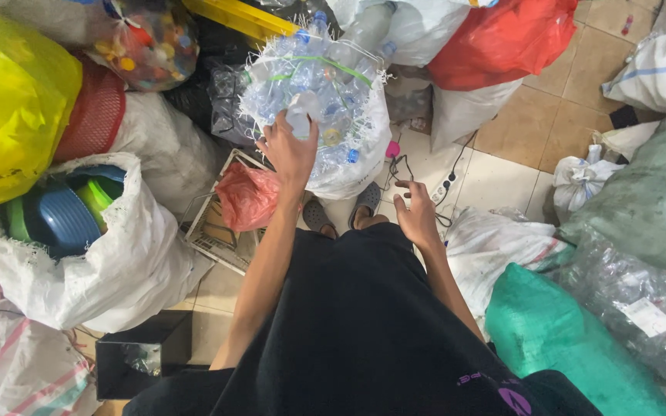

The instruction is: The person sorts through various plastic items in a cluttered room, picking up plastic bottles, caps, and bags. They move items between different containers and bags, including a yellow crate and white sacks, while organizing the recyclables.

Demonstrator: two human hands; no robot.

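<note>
— What is the left hand (290, 150) gripping?

— It is closing around a clear plastic bottle (302, 115), at twelve o'clock over the open white sack (364, 154) of bottles.

— How is it likely handling?

— Probably light, crushable and slick (best held mid-body). The right hand (416, 218) is hanging loosely open, empty, at one o'clock.
</note>
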